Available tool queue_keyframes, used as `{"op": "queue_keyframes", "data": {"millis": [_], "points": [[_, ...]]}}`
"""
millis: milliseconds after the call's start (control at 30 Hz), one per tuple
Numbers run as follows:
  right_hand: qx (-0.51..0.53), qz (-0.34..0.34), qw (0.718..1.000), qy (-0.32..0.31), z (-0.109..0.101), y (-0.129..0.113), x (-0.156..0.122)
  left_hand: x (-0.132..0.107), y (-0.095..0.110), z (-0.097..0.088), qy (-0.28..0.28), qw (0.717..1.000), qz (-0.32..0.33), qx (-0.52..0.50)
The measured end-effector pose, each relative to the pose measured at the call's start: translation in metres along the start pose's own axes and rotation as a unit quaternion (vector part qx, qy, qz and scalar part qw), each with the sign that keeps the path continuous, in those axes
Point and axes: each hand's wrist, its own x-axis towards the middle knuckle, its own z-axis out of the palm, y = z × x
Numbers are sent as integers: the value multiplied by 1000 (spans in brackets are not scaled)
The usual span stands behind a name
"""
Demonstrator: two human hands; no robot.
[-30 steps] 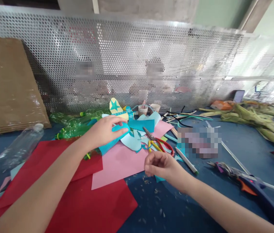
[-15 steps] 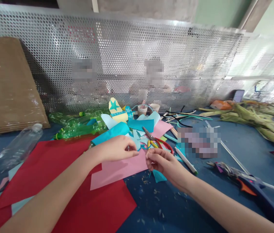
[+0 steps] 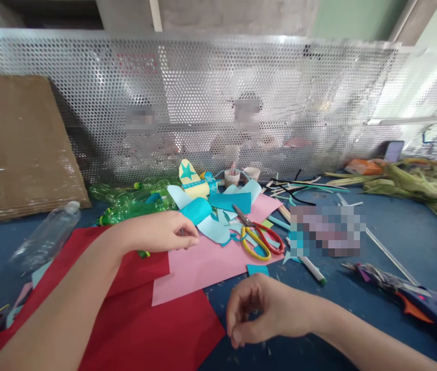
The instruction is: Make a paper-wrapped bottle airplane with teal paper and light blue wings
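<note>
My left hand [image 3: 160, 232] hovers over the edge of the red paper [image 3: 141, 330], where the pink sheet [image 3: 203, 263] begins. Its fingertips are pinched together on something too small to name. Just beyond it lie a curled teal paper piece [image 3: 197, 210] and pale blue cut-outs [image 3: 218, 229]. My right hand [image 3: 261, 309] is nearer to me, above the blue table [image 3: 357, 319]. Its fingers are curled into a loose pinch, and what they hold, if anything, is hidden. Scissors [image 3: 259, 237] with a yellow and a red handle lie shut on the pink sheet, apart from both hands.
Green plastic bottles [image 3: 133, 206] and a clear bottle [image 3: 46, 239] lie at the left, by a cardboard slab [image 3: 17, 149]. A paper aeroplane [image 3: 191, 180] stands at the back before a perforated metal screen [image 3: 280, 103]. A glue gun [image 3: 407, 296], a pen [image 3: 313, 268] and green husks [image 3: 415, 185] lie to the right.
My left hand let go of the teal paper and came to the pink sheet to meet the right hand. The right hand then drew back toward me.
</note>
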Motion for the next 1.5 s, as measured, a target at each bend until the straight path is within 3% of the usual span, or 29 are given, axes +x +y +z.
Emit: {"op": "queue_keyframes", "data": {"millis": [100, 233, 333, 600, 933, 1100, 1233, 1367, 1500], "points": [[-10, -17, 1000, 15, -2, 3, 2, -5, -11, -7, -10, 1000, -27, -11], [6, -19, 1000, 24, -3, 6, 5, 10, -30, 0, 132, 987, -87, 35], [12, -19, 999, 27, -3, 7, 5, 23, -41, 10, 161, 980, -97, 59], [17, -11, 999, 33, -3, 12, 4, 33, -44, 22, 138, 980, -134, 53], [4, 24, 999, 32, -2, 11, 3, 17, -54, 10, 50, 985, -165, 16], [-16, 3, 1000, 12, 0, 7, 3, 13, -47, 8, 52, 984, -171, 19], [-37, -3, 999, 3, 0, 5, 3, 12, -37, 7, 123, 981, -140, 50], [-63, 20, 998, 8, 0, 7, 2, 16, -15, 10, 208, 975, -45, 66], [-96, 8, 995, 17, -2, 10, 1, 27, 22, 32, 171, 981, 87, 14]]}}
